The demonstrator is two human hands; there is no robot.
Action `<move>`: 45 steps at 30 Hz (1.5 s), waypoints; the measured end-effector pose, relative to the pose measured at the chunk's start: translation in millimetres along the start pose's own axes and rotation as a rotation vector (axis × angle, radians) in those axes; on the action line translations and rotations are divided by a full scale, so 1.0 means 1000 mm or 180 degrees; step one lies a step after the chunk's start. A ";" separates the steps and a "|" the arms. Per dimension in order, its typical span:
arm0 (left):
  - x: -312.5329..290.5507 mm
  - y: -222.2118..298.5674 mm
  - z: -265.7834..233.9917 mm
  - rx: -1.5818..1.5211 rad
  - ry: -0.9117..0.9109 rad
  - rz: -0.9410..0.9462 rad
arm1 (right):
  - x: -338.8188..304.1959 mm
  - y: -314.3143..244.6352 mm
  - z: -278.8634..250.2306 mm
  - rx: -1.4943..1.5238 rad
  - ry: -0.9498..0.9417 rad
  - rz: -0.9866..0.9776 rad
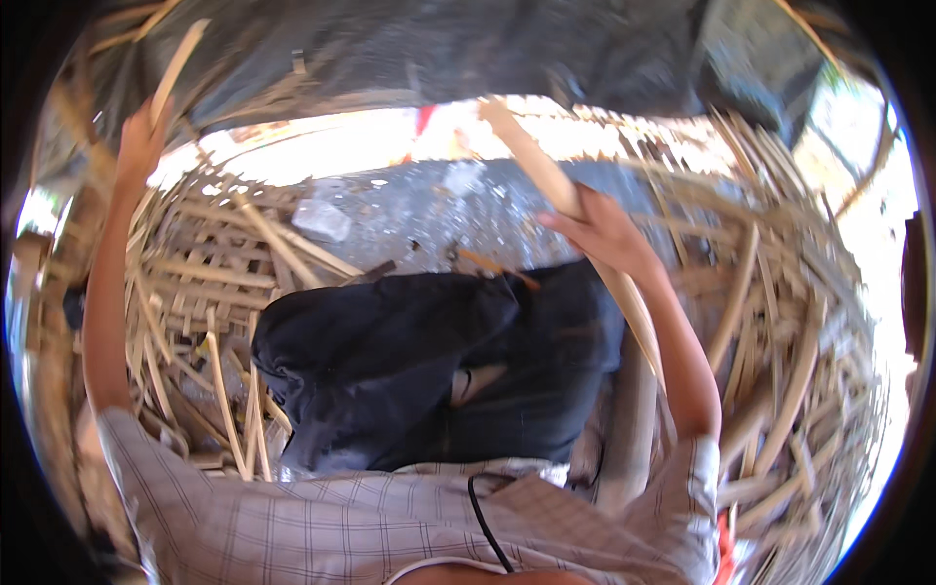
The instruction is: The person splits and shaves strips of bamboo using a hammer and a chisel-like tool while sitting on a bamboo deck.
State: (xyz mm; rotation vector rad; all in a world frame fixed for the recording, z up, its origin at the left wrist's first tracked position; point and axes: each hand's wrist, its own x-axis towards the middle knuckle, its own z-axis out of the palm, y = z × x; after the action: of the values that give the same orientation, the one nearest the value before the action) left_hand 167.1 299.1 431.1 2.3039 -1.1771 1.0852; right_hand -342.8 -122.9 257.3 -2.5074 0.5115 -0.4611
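Raised at the far left, my left hand [139,151] is closed round a pale, narrow bamboo strip [181,60], whose upper end points up and to the right. On the right, my right hand [606,232] grips a wider, longer bamboo slat [529,151] near its middle. That slat slants from the upper middle down past my right forearm, where its lower part shows beside the arm. My thumb lies across it, pointing left. The two pieces are well apart. My folded legs in dark trousers [390,361] lie between my arms.
A woven bamboo panel [210,268] and loose strips [222,390] lie at left. More bamboo pieces [770,390] are piled at right. Ahead, a grey sheet [390,219] bears scraps and a pale translucent lump [322,220]. A dark tarp [439,49] hangs above. A thick pole [626,429] lies beside my right leg.
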 end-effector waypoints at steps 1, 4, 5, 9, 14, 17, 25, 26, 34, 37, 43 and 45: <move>-0.002 0.012 0.003 -0.0053 -0.0008 0.0050 | 0.002 -0.003 0.021 -0.0047 0.0064 -0.0180; -0.014 0.156 0.065 -0.0968 -0.0241 0.0239 | -0.014 0.018 0.058 -0.0277 0.0315 -0.0436; -0.016 0.205 0.070 -0.1016 -0.0531 0.0334 | -0.021 0.021 0.073 -0.0335 0.0281 -0.0380; -0.014 0.359 0.092 -0.1058 -0.0299 0.2202 | -0.052 0.001 0.104 -0.0504 0.0301 -0.0223; 0.012 0.635 0.046 -0.2299 0.1895 0.3408 | -0.104 -0.001 0.106 -0.0495 0.0178 0.0123; 0.073 0.776 -0.001 -0.3605 0.0747 0.3833 | -0.088 -0.022 0.119 -0.0290 0.0265 -0.0115; -0.002 0.766 -0.033 -0.2944 -0.0076 0.3935 | -0.105 0.012 0.081 -0.0609 0.0499 0.0193; -0.015 0.736 -0.011 -0.2825 -0.0127 0.3825 | -0.104 0.006 0.080 -0.0659 0.0412 0.0219; -0.036 0.429 0.142 -0.2104 -0.1117 0.1134 | -0.082 -0.019 0.065 -0.1074 0.0550 0.0015; -0.061 0.279 0.255 -0.2767 -0.1126 0.0011 | -0.041 -0.040 0.063 -0.1259 0.0583 -0.0383; -0.243 0.139 0.338 -0.1792 -0.1285 -0.0840 | 0.049 -0.070 0.069 -0.1319 0.1311 -0.1404; -0.292 0.102 0.359 -0.1582 -0.1753 -0.1337 | 0.082 -0.081 0.090 -0.0958 0.1363 -0.1403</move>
State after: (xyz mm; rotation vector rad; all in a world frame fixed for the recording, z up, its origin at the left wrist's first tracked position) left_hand 150.6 186.0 -28.6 2.3271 -0.9177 -0.0075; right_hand -213.0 -56.6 248.0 -2.8221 0.1813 -1.1836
